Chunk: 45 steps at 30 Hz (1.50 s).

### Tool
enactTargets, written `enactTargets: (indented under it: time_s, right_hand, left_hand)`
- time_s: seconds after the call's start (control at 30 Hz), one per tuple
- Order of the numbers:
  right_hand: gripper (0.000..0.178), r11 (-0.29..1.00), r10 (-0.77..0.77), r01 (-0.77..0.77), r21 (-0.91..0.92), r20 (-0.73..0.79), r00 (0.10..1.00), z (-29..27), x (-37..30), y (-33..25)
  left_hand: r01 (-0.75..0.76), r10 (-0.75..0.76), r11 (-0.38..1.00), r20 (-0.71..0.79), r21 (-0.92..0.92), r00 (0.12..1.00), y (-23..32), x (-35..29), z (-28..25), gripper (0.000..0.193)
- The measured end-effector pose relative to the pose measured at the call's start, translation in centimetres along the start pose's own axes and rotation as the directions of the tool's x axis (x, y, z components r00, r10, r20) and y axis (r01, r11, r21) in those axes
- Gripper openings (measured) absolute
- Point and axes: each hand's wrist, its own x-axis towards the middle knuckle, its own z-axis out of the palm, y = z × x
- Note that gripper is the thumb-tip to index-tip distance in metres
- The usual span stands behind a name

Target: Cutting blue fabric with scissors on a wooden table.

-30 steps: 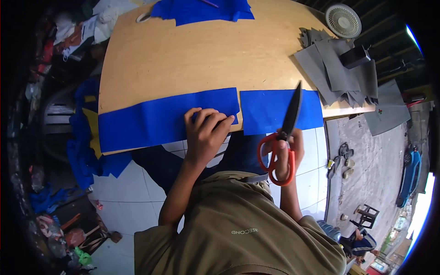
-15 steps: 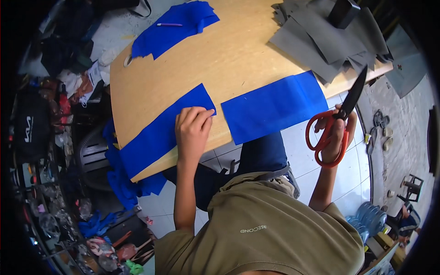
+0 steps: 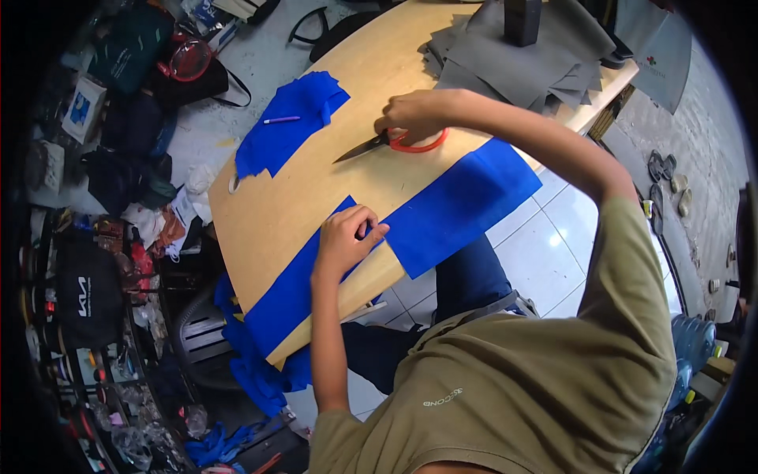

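My right hand point(image 3: 418, 114) reaches across the table with its fingers closed on the scissors point(image 3: 418, 148). The scissors have red loop handles and dark blades, which point left, low over or on the wood. My left hand point(image 3: 347, 237) rests on a long blue cloth strip point(image 3: 292, 296) with its fingers curled in; whether they pinch anything is hidden. A second blue cloth piece point(image 3: 466, 205) lies just right of it and overhangs the near table edge. Farther off, a purple pen point(image 3: 282, 119) lies on a ragged blue cloth pile point(image 3: 288, 138).
Grey cloth sheets point(image 3: 513, 67) lie stacked at the table's far right under a dark block point(image 3: 522, 22). A tape roll point(image 3: 234, 184) is by the left edge. Blue cloth point(image 3: 253, 363) hangs over a dark chair point(image 3: 205, 336) at the left. The wooden table point(image 3: 379, 272) ends before my lap.
My right hand has swung from the right side to over the table, bringing the scissors left and down. My left hand stays on the strip, its fingers more curled. The view has shifted.
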Motion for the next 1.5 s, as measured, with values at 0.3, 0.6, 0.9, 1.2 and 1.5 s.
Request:
enactTargets:
  time_s: [0.3,0.6,0.9,1.2,1.5]
  right_hand:
    - [0.036,0.998,0.056,-0.055,-0.034,0.01,0.998,-2.7,-2.3,-3.4]
    - [0.032,0.998,0.023,-0.031,0.058,0.14,0.99,-1.0,-10.0,-7.0]
    - [0.026,0.981,-0.047,0.054,0.189,-0.038,0.998,-7.9,9.9,-0.5]
    - [0.05,0.991,-0.074,0.058,0.121,0.128,0.989,-1.4,29.9,-0.4]
    - [0.051,0.975,0.208,-0.192,-0.115,0.157,0.965,2.0,32.1,-1.7]
  left_hand:
    - [-0.028,0.052,0.993,-0.221,0.112,0.974,-0.4,-0.1,1.3,0.029]
    - [-0.107,0.132,0.986,-0.211,0.124,0.968,-0.7,-0.6,1.4,0.022]
    - [-0.016,0.025,1.0,-0.418,0.024,0.908,-1.7,-1.4,2.0,0.03]
    - [-0.09,0.106,0.994,-0.441,0.058,0.891,-1.9,-0.4,3.1,0.025]
    - [-0.009,0.045,0.996,-0.422,0.087,0.906,-1.8,-1.3,2.5,0.026]
